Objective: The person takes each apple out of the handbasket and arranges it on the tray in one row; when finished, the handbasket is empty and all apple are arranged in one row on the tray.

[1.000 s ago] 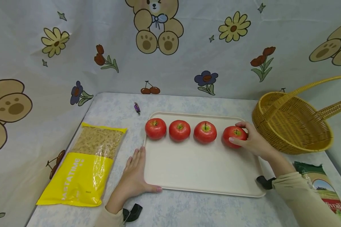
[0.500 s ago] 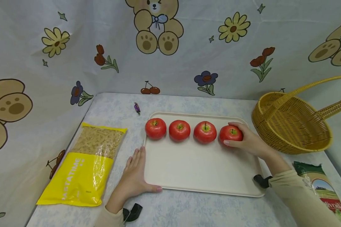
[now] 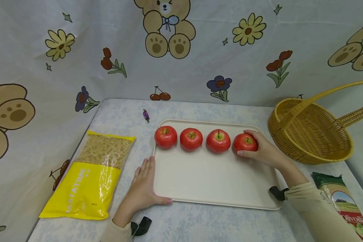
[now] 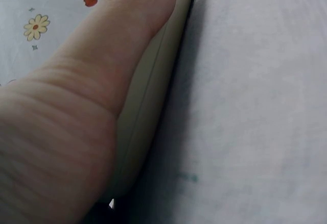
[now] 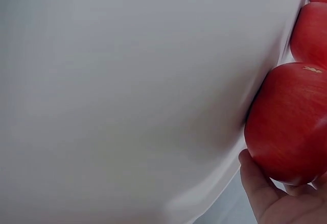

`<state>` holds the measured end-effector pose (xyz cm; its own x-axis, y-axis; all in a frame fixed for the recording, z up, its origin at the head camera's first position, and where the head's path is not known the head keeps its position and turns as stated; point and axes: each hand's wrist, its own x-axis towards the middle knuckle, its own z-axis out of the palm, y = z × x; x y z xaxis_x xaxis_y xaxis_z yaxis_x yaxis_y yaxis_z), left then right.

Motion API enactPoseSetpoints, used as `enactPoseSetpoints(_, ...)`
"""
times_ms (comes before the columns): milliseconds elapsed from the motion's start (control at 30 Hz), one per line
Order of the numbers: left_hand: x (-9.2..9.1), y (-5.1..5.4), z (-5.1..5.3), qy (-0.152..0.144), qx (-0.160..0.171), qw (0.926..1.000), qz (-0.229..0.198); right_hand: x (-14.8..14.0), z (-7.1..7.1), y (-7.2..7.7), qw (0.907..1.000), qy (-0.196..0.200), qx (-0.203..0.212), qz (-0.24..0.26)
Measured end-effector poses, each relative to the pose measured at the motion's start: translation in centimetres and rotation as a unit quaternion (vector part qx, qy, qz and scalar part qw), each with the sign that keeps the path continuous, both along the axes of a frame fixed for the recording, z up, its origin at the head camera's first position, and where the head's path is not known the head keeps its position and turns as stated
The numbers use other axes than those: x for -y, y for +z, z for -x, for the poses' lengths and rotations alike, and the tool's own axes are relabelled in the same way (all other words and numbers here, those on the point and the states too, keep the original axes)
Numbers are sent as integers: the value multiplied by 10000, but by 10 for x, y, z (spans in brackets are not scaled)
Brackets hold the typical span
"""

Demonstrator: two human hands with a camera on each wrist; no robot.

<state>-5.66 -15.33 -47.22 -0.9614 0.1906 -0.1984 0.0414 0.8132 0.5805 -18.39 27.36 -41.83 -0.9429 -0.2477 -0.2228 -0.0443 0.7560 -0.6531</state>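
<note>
Several red apples stand in a row along the far side of a cream tray (image 3: 211, 181). My right hand (image 3: 267, 151) grips the rightmost apple (image 3: 244, 143) from its right side, thumb in front and fingers behind. In the right wrist view, that apple (image 5: 291, 122) sits against the fingertips, with other apples beyond it. To its left are a second apple (image 3: 218, 141), a third apple (image 3: 191, 139) and the leftmost apple (image 3: 165, 137). At the tray's near left corner, my left hand (image 3: 143, 188) rests with straight fingers along the left edge and thumb at the near edge.
A yellow pasta bag (image 3: 87, 178) lies left of the tray. At the right stands a wicker basket (image 3: 311, 134) with a raised handle, and below it lies a green and red packet (image 3: 343, 205). A small purple-wrapped item (image 3: 146, 116) lies behind the tray.
My right hand has shifted the rightmost apple slightly left, closer to its neighbour, mostly in the first half second. The left hand has stayed in place.
</note>
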Motion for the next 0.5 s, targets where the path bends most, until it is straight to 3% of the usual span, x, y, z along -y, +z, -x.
enactPoseSetpoints(500, 0, -1, 0, -8, 72, 10000, 2, 4, 1, 2, 9995, -44, -139, -286)
